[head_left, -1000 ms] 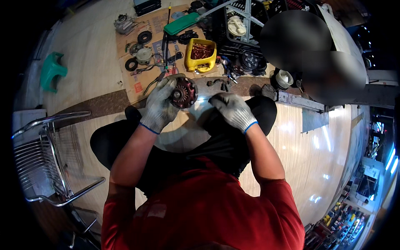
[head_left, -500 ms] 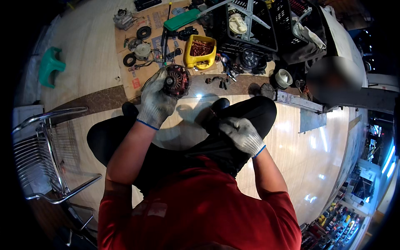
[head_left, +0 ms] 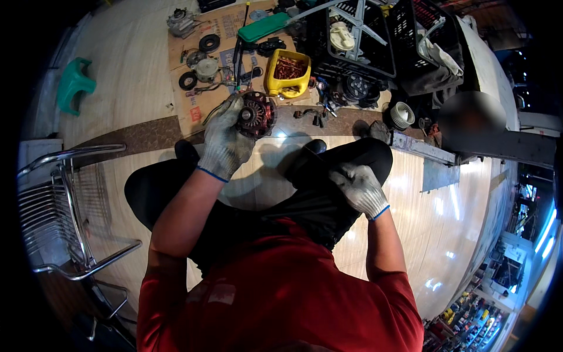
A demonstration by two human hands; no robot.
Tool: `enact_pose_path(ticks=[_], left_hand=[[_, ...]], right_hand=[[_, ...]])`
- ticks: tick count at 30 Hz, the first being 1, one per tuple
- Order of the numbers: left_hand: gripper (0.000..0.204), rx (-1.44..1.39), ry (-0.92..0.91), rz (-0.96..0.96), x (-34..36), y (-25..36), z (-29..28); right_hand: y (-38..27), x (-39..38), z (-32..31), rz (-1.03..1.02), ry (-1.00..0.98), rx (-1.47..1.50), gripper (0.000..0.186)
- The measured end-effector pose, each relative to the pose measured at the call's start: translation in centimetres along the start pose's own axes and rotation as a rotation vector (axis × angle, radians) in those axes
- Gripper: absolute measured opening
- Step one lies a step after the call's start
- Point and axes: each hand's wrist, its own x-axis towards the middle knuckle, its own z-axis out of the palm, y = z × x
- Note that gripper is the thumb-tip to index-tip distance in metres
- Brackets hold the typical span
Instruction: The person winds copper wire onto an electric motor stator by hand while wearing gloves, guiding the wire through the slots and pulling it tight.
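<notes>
My left hand (head_left: 224, 141), in a whitish knit glove with a blue cuff edge, grips a round motor core (head_left: 257, 115) wound with reddish copper wire. Its ringed face with a central hub points up toward me. Over my right thigh, my gloved right hand (head_left: 359, 188) is closed with the fingers curled. Whatever it may hold is lost against the dark trousers. Just beyond the motor core stands a yellow cut-open jug (head_left: 273, 84) filled with copper-coloured pieces. Small dark motor parts (head_left: 309, 115) lie on the brown floor strip to the right of it.
Flattened cardboard (head_left: 189, 101) carries black rings, motor parts and a green-headed swatter (head_left: 264, 27). Black crates (head_left: 359, 66) stand at the far right, near a white fan wheel (head_left: 402, 115) and a metal beam (head_left: 423, 146). A green stool (head_left: 75, 82) and chrome chair (head_left: 88, 234) stand left.
The view has shifted slightly. My right hand has moved a little to the right and back toward me. My left hand still holds the motor core, its face turned slightly more toward me.
</notes>
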Motion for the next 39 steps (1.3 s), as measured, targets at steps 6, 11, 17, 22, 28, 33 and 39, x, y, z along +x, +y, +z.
enact_pose_path(ticks=[6, 11, 17, 22, 28, 33, 39], left_hand=[[0.032, -0.012, 0.006, 0.062, 0.1, -0.2, -0.2], [0.035, 0.237, -0.167, 0.111, -0.3, -0.8, -0.5], [0.037, 0.275, -0.199, 0.114, -0.9, -1.4, -0.1], [0.034, 0.265, 0.068, 0.084, -0.8, -1.0, 1.4], [0.045, 0.142, 0.007, 0.085, 0.3, 0.1, -0.2], [0.047, 0.172, 0.117, 0.068, 0.2, 0.3, 0.9], [0.043, 0.184, 0.165, 0.016, 0.3, -0.9, 1.0]], right_hand=[[-1.1, -0.1, -0.8, 0.048, -0.073, -0.194, 0.045], [-5.7, 1.2, -1.4, -0.076, 0.199, -0.02, 0.066], [-8.7, 7.0, 3.0, -0.136, -0.007, -0.036, 0.039], [-6.0, 5.9, 4.9, -0.215, 0.033, 0.11, 0.023], [-2.2, -2.2, -1.5, -0.08, 0.028, -0.146, 0.023], [8.1, -10.9, -4.3, 0.048, 0.328, -0.489, 0.031], [20.0, -21.5, -3.7, 0.527, 0.345, -0.545, 0.031]])
